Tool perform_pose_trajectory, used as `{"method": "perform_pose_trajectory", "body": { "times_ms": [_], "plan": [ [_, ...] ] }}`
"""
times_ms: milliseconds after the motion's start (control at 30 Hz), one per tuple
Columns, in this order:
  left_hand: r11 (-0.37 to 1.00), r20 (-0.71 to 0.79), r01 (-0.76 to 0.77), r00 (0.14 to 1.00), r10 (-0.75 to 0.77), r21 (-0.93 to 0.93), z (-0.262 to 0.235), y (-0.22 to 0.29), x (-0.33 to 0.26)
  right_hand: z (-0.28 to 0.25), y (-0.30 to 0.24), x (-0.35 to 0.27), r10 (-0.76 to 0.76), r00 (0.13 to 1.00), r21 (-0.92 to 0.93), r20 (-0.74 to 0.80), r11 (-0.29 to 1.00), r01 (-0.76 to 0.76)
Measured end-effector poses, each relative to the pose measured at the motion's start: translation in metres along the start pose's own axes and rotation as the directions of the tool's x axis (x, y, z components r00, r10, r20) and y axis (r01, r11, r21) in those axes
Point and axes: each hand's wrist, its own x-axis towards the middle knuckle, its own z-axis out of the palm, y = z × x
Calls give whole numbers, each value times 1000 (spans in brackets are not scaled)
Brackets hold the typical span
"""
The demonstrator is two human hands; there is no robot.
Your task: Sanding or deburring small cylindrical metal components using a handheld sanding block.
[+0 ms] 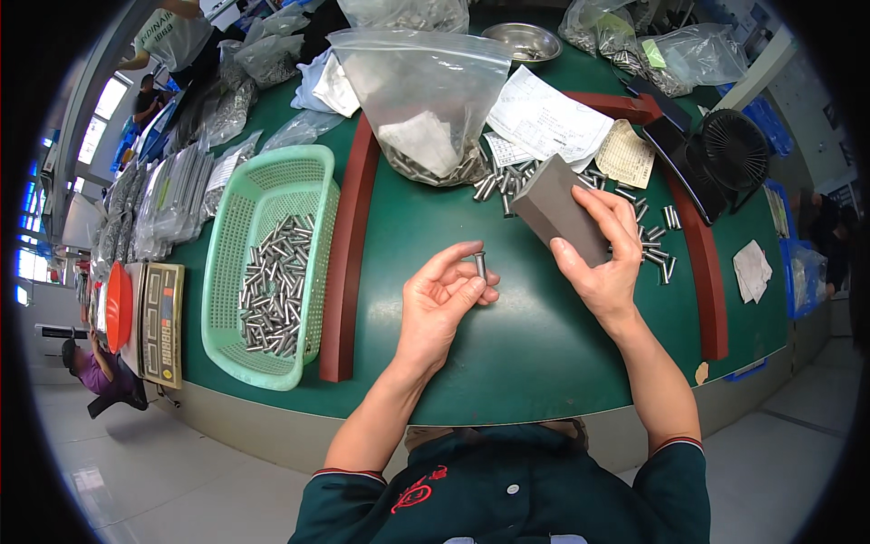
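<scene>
Between the thumb and fingers of my left hand [444, 299] stands a small shiny metal pin with a wider head [480, 265], held upright above the green table. My right hand [603, 245] grips a grey-brown rectangular block [566, 213] from its right side, the block tilted over the table. Behind and to the right of that block lie several loose metal pins [657, 245], partly hidden by it. A light green perforated basket [217, 299] on the left holds a heap of similar pins [276, 290].
Dark red bars [340, 299] flank the work area on the green table [507, 363]. At the back are a clear plastic bag [417, 91] of metal parts, paper sheets [548, 113], a metal bowl [523, 41] and a black fan [732, 150]. A scale [161, 326] sits left.
</scene>
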Motion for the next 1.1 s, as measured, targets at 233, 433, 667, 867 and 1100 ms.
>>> {"method": "perform_pose_trajectory", "body": {
  "times_ms": [233,433,667,867,1100],
  "plan": [
    [999,-74,-44,996,45,19,0,3,-2,4,-13,-9,-81,992,-42,94,995,86],
    [925,-135,-270,940,313,269,4,-2,-3,7,-46,-24,-208,958,67,198,978,199],
    [859,-127,-356,896,426,368,3,-7,-4,8,-47,-25,-199,960,32,195,980,197],
    [961,-124,-256,955,268,110,1,0,-1,-6,-22,-5,-45,998,-32,54,998,47],
    [986,-135,-160,979,153,-41,0,-1,3,-7,-22,-5,-10,999,18,53,1000,9]
  ]
}}
